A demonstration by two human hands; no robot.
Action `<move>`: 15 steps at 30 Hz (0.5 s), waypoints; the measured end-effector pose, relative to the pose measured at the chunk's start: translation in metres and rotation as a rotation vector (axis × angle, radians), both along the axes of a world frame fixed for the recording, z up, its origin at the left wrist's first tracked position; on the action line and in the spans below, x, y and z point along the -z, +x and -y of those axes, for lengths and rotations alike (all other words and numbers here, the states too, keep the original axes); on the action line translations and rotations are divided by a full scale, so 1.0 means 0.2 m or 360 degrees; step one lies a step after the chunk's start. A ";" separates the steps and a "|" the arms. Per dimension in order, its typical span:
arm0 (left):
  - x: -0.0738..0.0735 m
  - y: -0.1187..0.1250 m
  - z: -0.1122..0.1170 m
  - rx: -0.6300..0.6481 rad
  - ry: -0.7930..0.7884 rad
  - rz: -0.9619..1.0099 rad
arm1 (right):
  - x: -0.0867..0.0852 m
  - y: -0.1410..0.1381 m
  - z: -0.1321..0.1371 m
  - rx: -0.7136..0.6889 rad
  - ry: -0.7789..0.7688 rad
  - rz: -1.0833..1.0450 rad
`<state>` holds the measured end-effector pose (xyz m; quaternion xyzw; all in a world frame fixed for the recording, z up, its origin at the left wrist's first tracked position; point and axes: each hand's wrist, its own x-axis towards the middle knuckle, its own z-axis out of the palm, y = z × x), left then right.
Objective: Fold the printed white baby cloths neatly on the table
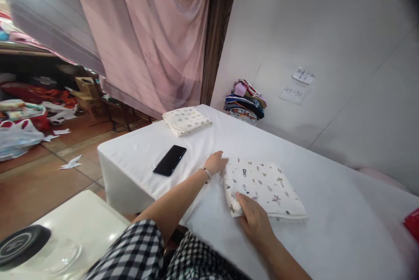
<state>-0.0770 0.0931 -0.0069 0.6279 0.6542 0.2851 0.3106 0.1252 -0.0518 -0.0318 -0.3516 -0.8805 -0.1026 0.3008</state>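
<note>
A folded white cloth with small printed figures [266,186] lies on the white table [327,227] in front of me. My left hand [216,162], a bracelet on its wrist, touches the cloth's far left corner with its fingers curled onto the edge. My right hand [253,219] grips the near left corner, thumb on top. A second folded printed cloth [186,120] rests at the table's far left corner, apart from both hands.
A black phone [170,160] lies on the table left of my left hand. A pile of coloured clothes [245,99] stands against the white wall. Pink curtains hang behind. A red object [413,223] shows at the right edge. Bags and paper scraps litter the floor at left.
</note>
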 end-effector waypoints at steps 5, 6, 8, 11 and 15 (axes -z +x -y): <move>-0.03 0.04 -0.05 0.0214 -0.0088 -0.0296 | 0.00 0.04 0.06 -0.0033 -0.0031 0.0051; -0.04 0.04 -0.05 0.0260 -0.0095 -0.0338 | 0.00 0.05 0.07 -0.0049 -0.0050 0.0075; -0.07 0.04 -0.07 0.0347 -0.0081 -0.0393 | 0.01 0.05 0.07 -0.0072 -0.0069 0.0120; -0.10 0.01 -0.08 0.0388 0.0009 -0.0432 | 0.02 0.03 0.05 -0.0047 -0.0032 0.0110; -0.07 -0.01 -0.08 0.0319 0.0099 -0.0499 | 0.03 -0.03 0.02 -0.0025 0.0037 0.0053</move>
